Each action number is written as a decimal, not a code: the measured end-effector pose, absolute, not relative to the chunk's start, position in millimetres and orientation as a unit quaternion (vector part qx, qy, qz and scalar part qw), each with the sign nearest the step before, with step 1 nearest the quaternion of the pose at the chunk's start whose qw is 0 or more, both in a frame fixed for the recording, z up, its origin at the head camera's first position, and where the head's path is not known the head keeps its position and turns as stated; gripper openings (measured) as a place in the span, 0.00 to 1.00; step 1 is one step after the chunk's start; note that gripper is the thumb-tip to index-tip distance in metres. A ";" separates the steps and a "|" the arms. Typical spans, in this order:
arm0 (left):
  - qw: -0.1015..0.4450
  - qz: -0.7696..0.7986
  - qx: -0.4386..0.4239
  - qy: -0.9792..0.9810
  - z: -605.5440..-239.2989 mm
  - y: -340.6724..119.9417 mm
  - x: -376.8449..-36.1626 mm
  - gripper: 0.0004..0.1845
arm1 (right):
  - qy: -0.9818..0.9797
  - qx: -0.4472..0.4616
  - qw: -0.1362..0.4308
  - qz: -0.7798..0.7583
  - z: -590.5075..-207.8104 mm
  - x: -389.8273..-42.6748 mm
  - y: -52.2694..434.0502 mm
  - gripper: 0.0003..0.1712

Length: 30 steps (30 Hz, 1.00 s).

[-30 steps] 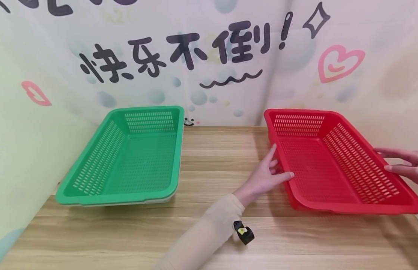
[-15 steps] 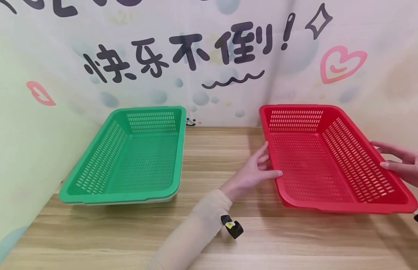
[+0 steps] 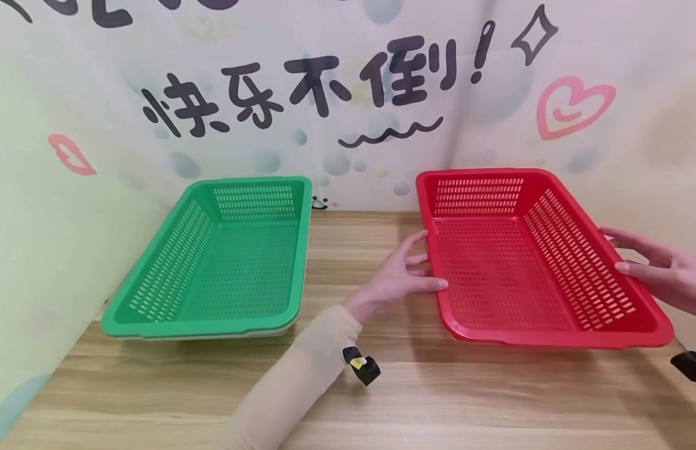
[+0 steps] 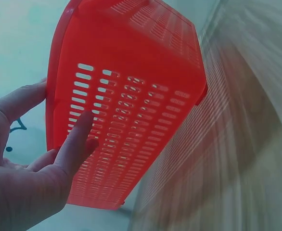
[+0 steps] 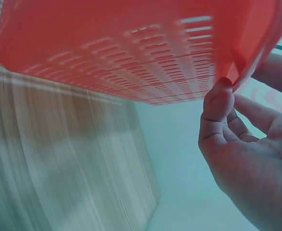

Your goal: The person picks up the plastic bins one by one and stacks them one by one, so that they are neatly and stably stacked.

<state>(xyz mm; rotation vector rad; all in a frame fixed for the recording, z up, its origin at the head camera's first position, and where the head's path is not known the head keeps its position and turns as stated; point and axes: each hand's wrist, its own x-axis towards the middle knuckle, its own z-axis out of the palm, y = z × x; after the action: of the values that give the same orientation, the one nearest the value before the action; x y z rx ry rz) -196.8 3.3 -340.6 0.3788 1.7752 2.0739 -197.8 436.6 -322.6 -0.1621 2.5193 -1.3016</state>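
From where I stand, both hands are on the red basket [image 3: 505,275], which is at the right of the worktop [image 3: 438,406], in front of the wall hanging [image 3: 483,137]. The left hand [image 3: 394,278] grips the long rim nearest the middle, thumb hooked over the edge and fingers against the outer wall. The right hand [image 3: 663,269] pinches the opposite long rim, thumb on the inner side and fingers outside. I can't be sure whether the basket's base touches the wood. Well apart on the left stands a green basket [image 3: 241,275], with a pale edge showing under its rim. A small black device [image 3: 362,366] sits on the cream left sleeve [image 3: 294,378]. The wall hanging carries bold black characters and pink hearts.
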 end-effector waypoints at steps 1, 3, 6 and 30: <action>0.192 0.736 0.134 0.635 -339.7 1.0 -197.2 0.47 | 0.876 -0.060 0.147 -0.456 -322.0 -197.9 434.3 0.39; 0.191 0.732 0.131 0.640 -337.5 -3.4 -197.3 0.47 | 0.872 -0.067 0.143 -0.464 -321.0 -198.3 430.5 0.38; 0.191 0.730 0.129 0.643 -335.0 -9.5 -198.6 0.48 | 0.867 -0.077 0.138 -0.473 -318.9 -199.0 424.0 0.37; 0.186 0.691 0.130 0.687 -310.2 -31.0 -202.2 0.46 | 0.807 -0.158 0.151 -0.549 -308.1 -205.5 407.9 0.36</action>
<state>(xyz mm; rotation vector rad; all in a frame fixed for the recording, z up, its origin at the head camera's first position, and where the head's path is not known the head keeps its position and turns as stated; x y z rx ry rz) -202.2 -31.0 -310.2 0.3669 1.9344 1.9459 -205.5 407.9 -308.1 -0.4540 2.3179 -1.5753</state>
